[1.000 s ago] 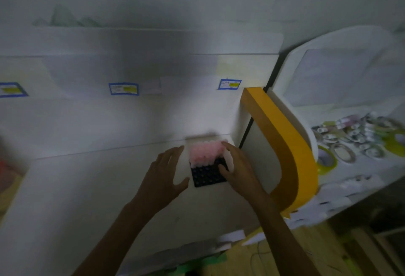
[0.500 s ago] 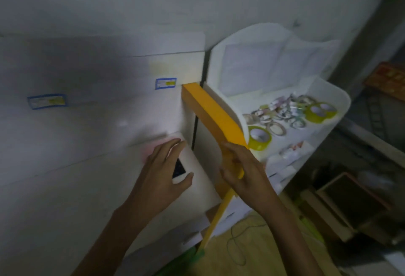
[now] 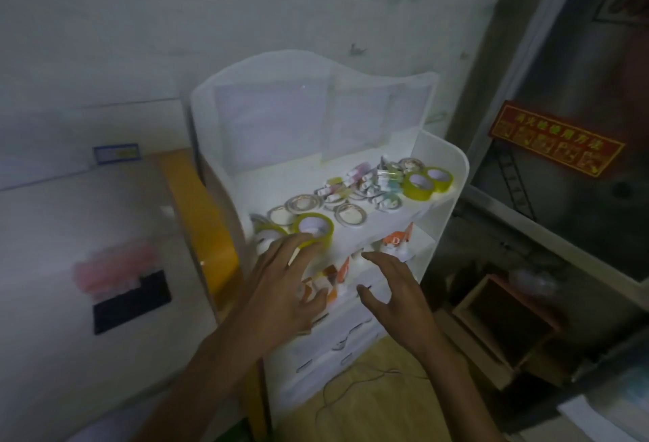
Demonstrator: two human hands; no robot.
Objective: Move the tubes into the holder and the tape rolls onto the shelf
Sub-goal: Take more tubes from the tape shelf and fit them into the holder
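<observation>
Far to my left, on the white counter (image 3: 52, 230), sits the black holder (image 3: 131, 301) with a blurred pink cluster of tubes (image 3: 112, 267) standing in its far half; the near rows look unfilled. An orange panel (image 3: 203, 227) stands between that counter and the white shelf unit (image 3: 456, 174) in front of me.

My left hand (image 3: 277, 290) reaches toward the top shelf with fingers spread and loose, grasping nothing; its fingertips lie at the near edge of a yellow-green tape roll (image 3: 313, 227), though the blur keeps me from saying whether they touch it. Just beside that roll is a second one, partly hidden by my fingers. Further right along the same shelf lie several thin silvery rolls (image 3: 347, 213), a jumble of small pastel tubes (image 3: 368, 181), and two more yellow-green rolls (image 3: 426, 181) near the right wall.

My right hand (image 3: 389, 287) hovers in front of the lower tier, fingers arched and parted, released, holding nothing. Behind it sit small orange-and-white items (image 3: 395, 239) I cannot identify.

I judge I am between pickups, turned to the shelf for more tubes, since the tape rolls I can see already rest there. The next move calls for reaching past the rolls to the tube pile toward the back, pinching a few without scattering the rest, then carrying them left to the holder's open holes.
</observation>
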